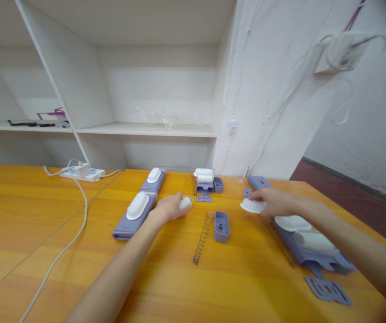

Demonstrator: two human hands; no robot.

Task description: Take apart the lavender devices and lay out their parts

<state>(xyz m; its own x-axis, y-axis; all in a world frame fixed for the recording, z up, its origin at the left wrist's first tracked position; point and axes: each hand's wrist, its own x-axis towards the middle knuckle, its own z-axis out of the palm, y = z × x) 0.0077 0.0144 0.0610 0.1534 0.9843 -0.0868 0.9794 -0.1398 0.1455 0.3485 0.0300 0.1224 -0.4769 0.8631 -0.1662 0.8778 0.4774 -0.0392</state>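
My left hand is closed around a white tube, its end pointing right. In my right hand is a white oval cap with ridges, held by its right end just above the table. Between the hands lie a metal spring and a small purple open box with a peg inside. Left of my left hand, two purple cases with white oval caps lie in line. Under my right forearm is a purple housing, with another white tube on it.
At the back stands a further group of purple and white parts with a small purple box. A slotted purple plate lies at the front right. A power strip with a white cable occupies the left. White shelves rise behind.
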